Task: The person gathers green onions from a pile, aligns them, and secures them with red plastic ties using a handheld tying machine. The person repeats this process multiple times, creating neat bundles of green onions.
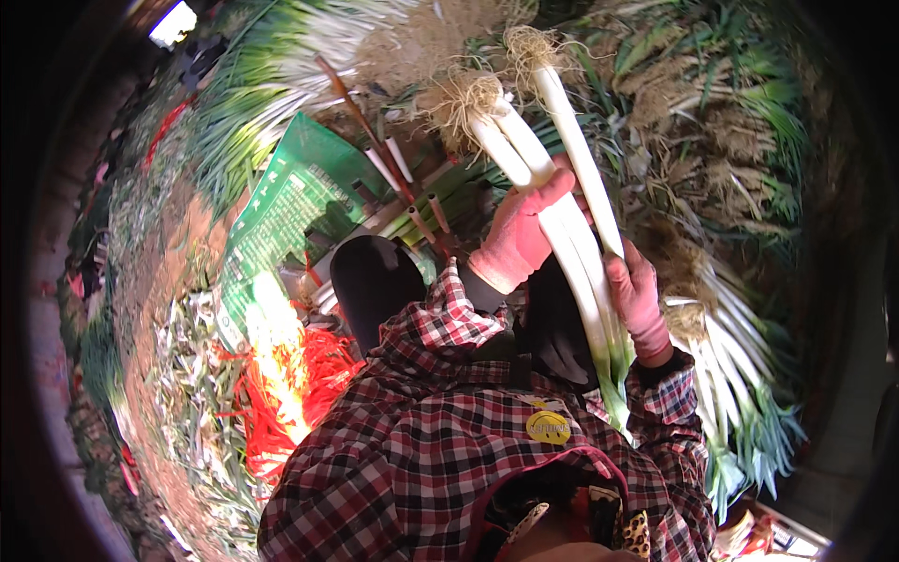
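Note:
My left hand (516, 235), in a pink glove, is wrapped around a pair of long green onions (518, 140). Their white stalks slant up to bushy roots, and their green leaves hang down against my jacket. Between the thumb and fingers of my right hand (638, 298), also gloved in pink, is a single green onion (576, 133), close beside the pair. Its roots reach higher than theirs. The lower leaves of the stalks overlap near my right forearm, so I cannot tell them apart there.
A frame of brown metal rods (365, 126) stands ahead, beside a green printed sheet (281, 204). Red plastic strips (302, 393) lie to the left. Piled green onions spread at the upper left (260, 91) and to the right (730, 365). Soil-covered ones (674, 105) lie at the upper right.

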